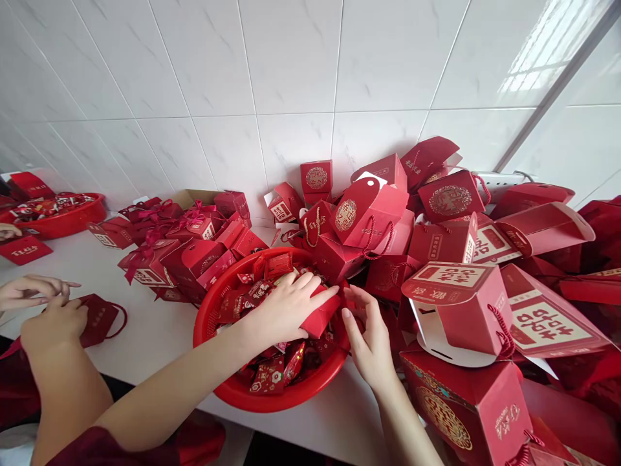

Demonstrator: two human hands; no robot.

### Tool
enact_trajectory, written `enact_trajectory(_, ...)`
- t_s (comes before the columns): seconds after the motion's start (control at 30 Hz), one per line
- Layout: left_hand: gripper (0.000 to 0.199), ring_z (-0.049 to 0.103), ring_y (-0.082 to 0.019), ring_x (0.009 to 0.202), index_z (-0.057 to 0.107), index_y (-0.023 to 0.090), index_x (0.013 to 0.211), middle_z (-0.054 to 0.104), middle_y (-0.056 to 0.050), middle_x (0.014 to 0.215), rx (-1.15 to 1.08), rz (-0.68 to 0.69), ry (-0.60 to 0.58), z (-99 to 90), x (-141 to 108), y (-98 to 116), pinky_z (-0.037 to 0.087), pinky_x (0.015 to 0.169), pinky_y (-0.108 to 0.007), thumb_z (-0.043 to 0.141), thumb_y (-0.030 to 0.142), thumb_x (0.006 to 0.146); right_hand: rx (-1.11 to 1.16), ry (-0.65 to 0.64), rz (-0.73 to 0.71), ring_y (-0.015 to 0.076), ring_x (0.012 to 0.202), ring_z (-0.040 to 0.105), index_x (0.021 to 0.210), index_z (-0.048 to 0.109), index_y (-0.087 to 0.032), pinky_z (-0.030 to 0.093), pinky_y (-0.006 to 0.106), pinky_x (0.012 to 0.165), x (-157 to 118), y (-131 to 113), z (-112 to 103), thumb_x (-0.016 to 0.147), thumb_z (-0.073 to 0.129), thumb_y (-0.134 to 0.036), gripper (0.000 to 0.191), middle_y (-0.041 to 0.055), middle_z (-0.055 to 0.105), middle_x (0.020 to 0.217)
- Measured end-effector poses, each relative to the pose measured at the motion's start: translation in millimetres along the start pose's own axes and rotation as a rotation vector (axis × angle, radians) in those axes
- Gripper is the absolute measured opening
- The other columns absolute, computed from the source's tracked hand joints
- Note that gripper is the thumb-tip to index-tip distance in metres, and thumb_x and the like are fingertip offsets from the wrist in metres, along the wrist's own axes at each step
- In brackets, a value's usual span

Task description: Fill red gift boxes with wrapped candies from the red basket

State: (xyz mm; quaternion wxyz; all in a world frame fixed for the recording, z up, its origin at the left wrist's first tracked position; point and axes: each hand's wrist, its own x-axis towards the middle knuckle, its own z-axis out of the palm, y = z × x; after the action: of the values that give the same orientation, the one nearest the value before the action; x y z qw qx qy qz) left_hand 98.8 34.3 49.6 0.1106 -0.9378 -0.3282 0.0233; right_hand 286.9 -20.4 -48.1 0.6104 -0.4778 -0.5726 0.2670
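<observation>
A small red gift box [321, 316] is tilted over a red plastic basket [201, 336] full of candies. My left hand [288, 304] lies over the box's left side, fingers closed on it. Some of its grip is hidden behind the box. Just right of the box is my right hand [371, 336], fingers curved and apart, close to the basket's rim. Whether its fingertips touch the box or a box behind cannot be made out. Red-wrapped candies [268, 375] fill the basket beneath my left hand.
Piled red gift boxes [371, 210] stand behind and to the right, some with open flaps. Ribboned boxes [150, 262] sit left of the basket. Another person's hands [53, 317] hold a red box [99, 320] at far left. A second candy basket [72, 220] stands beyond, near the tiled wall.
</observation>
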Motion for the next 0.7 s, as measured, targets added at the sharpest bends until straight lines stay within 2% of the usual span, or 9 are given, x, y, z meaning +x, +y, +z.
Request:
enact_trajectory(0.07,0.102,0.046,-0.040,0.140,0.029,0.025,0.162,0.052,-0.017,0.146,-0.006,-0.003,0.003,-1.2,0.5,-1.6,0.039,0.116,-0.053,0.083,0.045,0.078,0.007,0.083,-0.032,0.0245,0.120,0.065,0.138,0.053,-0.025,0.055,0.045,0.101,-2.2,0.7,0.8,0.104,0.055,-0.036,0.036,0.0120,0.065,0.133)
enact_trajectory(0.13,0.099,0.053,-0.039,0.133,0.026,0.028,0.163,0.052,-0.017,0.142,-0.038,-0.083,-0.009,-8.4,-2.5,-6.8,0.048,0.107,-0.051,0.077,0.051,0.082,0.017,0.167,-0.077,0.0230,0.113,0.067,0.135,0.054,-0.025,0.056,0.043,0.096,-4.6,1.8,0.7,0.103,0.057,-0.034,0.033,0.0108,0.068,0.125)
enact_trajectory(0.23,0.093,0.061,-0.037,0.121,0.016,0.037,0.165,0.049,-0.017,0.141,-0.102,-0.290,0.012,-33.8,-13.1,-22.5,0.056,0.093,-0.047,0.064,0.059,0.089,0.070,0.276,-0.162,0.0199,0.100,0.069,0.134,0.055,-0.025,0.058,0.037,0.086,-8.1,5.2,0.0,0.103,0.058,-0.028,0.032,0.0082,0.070,0.113)
enact_trajectory(0.3,0.091,0.065,-0.036,0.115,0.012,0.039,0.166,0.051,-0.014,0.135,-0.136,-0.445,0.096,-57.6,-20.7,-39.7,0.057,0.089,-0.046,0.057,0.064,0.091,0.104,0.320,-0.215,0.0183,0.094,0.069,0.132,0.055,-0.025,0.058,0.034,0.083,-10.7,9.4,0.4,0.102,0.058,-0.024,0.031,0.0069,0.070,0.108)
enact_trajectory(0.37,0.087,0.066,-0.037,0.112,0.014,0.040,0.165,0.052,-0.014,0.132,-0.124,-0.637,0.232,-80.8,-24.7,-63.5,0.056,0.094,-0.052,0.051,0.069,0.092,0.116,0.330,-0.248,0.0178,0.092,0.070,0.131,0.056,-0.025,0.058,0.034,0.082,-14.5,15.3,1.7,0.102,0.059,-0.022,0.030,0.0067,0.070,0.107)
enact_trajectory(0.43,0.088,0.057,-0.042,0.129,0.016,0.039,0.165,0.048,-0.016,0.141,-0.133,-0.779,0.345,-98.5,-21.8,-93.6,0.050,0.104,-0.057,0.049,0.072,0.091,0.104,0.306,-0.259,0.0182,0.091,0.070,0.130,0.058,-0.025,0.059,0.035,0.081,-20.2,22.4,4.0,0.102,0.058,-0.021,0.028,0.0073,0.070,0.106)
enact_trajectory(0.5,0.093,0.052,-0.044,0.135,0.020,0.038,0.164,0.044,-0.017,0.147,-0.167,-0.910,0.408,-108.0,-11.2,-128.1,0.047,0.107,-0.059,0.054,0.075,0.086,0.089,0.263,-0.248,0.0187,0.090,0.071,0.130,0.058,-0.024,0.060,0.035,0.079,-27.1,28.9,7.1,0.102,0.057,-0.021,0.027,0.0082,0.070,0.107)
enact_trajectory(0.6,0.090,0.050,-0.041,0.138,0.021,0.030,0.164,0.040,-0.018,0.151,-0.246,-1.094,0.473,-107.3,13.9,-180.9,0.045,0.110,-0.058,0.053,0.068,0.089,0.067,0.208,-0.210,0.0183,0.089,0.070,0.129,0.058,-0.024,0.060,0.034,0.078,-36.6,34.3,11.9,0.103,0.054,-0.020,0.027,0.0082,0.069,0.107)
enact_trajectory(0.7,0.089,0.042,-0.043,0.142,0.022,0.022,0.163,0.033,-0.021,0.155,-0.290,-1.182,0.400,-94.5,40.7,-225.4,0.042,0.108,-0.063,0.050,0.065,0.090,0.046,0.162,-0.208,0.0179,0.091,0.069,0.128,0.058,-0.024,0.060,0.033,0.079,-41.1,33.9,15.0,0.103,0.053,-0.018,0.026,0.0073,0.068,0.106)
